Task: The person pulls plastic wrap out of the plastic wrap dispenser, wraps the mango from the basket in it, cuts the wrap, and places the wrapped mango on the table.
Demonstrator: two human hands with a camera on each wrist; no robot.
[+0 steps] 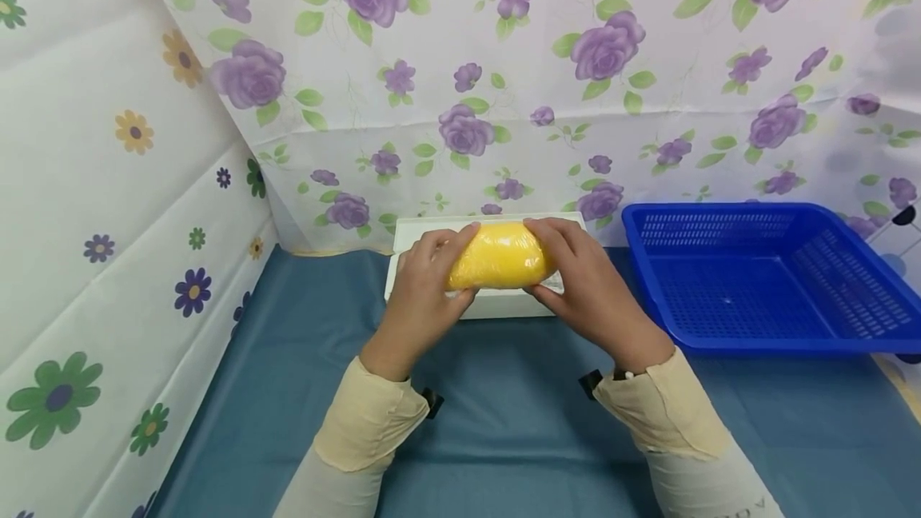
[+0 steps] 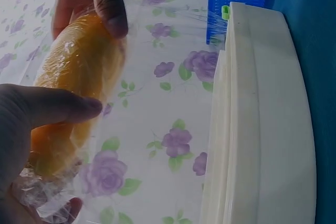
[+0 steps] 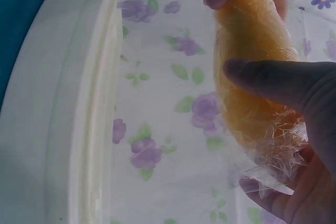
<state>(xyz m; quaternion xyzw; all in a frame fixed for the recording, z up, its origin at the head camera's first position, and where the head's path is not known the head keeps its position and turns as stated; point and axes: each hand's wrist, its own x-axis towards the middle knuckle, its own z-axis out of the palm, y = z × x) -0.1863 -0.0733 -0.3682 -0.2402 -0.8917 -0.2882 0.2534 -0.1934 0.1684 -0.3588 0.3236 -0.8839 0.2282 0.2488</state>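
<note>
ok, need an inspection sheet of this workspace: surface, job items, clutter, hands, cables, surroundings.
Surface: blue-green cloth, lightly creased.
Job items: yellow bundle in clear wrap, wrap crumpled at the ends; long white box on the cloth.
Clutter: blue basket to the right.
Hands: left hand and right hand grip opposite ends of the bundle.
Cables: nothing seen.
Surroundings: floral sheets behind and at left.

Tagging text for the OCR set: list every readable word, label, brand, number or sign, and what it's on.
Nothing reads with certainty.
Greyish-white fabric sleeve on the right forearm: a few dark letters, cut off by the head view's lower edge, too small to read.
Yellow oblong bundle in clear plastic film, long white plastic box, blue plastic basket: no text visible.
</note>
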